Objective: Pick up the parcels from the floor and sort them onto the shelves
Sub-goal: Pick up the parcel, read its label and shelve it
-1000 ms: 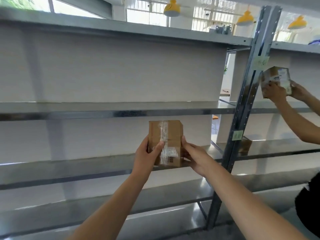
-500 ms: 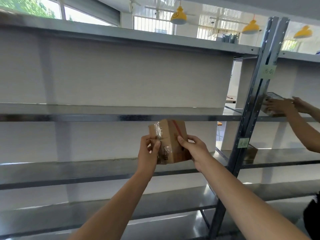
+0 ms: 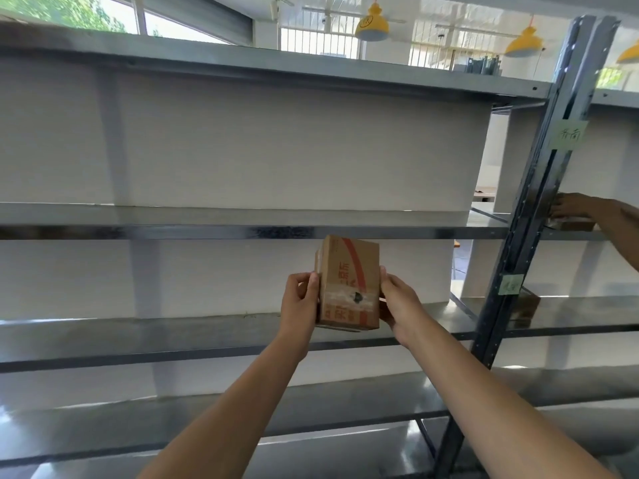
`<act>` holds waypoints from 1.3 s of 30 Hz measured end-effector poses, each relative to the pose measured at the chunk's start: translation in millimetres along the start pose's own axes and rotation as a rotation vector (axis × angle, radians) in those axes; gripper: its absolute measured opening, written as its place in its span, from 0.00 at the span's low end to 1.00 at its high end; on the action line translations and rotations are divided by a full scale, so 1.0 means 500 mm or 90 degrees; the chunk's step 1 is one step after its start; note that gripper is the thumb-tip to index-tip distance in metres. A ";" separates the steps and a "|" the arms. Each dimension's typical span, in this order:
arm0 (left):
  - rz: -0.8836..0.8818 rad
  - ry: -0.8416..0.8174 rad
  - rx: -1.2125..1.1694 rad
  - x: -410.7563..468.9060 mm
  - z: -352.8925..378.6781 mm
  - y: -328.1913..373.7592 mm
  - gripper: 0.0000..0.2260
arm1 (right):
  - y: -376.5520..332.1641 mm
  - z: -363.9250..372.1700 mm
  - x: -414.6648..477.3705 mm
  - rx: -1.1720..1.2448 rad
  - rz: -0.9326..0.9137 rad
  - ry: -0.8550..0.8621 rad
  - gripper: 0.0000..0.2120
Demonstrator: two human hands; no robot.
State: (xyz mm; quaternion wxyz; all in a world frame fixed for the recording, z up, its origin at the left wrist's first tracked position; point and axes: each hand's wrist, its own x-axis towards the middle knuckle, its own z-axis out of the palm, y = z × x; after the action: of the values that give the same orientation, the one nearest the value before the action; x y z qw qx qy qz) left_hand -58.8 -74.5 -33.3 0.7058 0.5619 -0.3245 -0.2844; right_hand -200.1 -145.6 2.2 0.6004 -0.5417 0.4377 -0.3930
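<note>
both hands hold a small cardboard parcel (image 3: 347, 283) upright in the air, left hand (image 3: 299, 304) clasped on its left side, right hand (image 3: 401, 304) on its right. just behind and below it runs a bare metal shelf (image 3: 138, 335). past the upright post (image 3: 539, 188) to the parcel's right, another person's hand (image 3: 575, 209) rests on a box (image 3: 570, 223) on a higher shelf.

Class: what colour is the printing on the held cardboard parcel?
Red, on the brown parcel; head view.

Both forearms bare to the frame edge, no sleeves in view. Left hand (image 3: 300, 302) and right hand (image 3: 401, 305) ungloved. Short, unpainted nails.
</note>
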 end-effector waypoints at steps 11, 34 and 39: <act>0.071 -0.008 0.022 -0.010 -0.004 0.013 0.11 | -0.038 -0.004 -0.006 -0.087 0.092 -0.013 0.27; 0.032 0.067 -0.030 -0.016 -0.013 0.061 0.16 | 0.005 0.005 -0.015 0.072 -0.104 -0.089 0.13; 0.059 0.058 -0.008 -0.019 -0.010 0.068 0.15 | 0.010 0.013 -0.014 0.137 -0.107 -0.117 0.13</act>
State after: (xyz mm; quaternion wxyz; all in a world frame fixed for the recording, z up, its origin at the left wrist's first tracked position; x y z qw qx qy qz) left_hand -59.8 -57.2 -2.4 0.7357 0.5543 -0.3159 -0.2273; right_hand -196.2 -136.3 -1.8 0.6574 -0.5427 0.2894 -0.4354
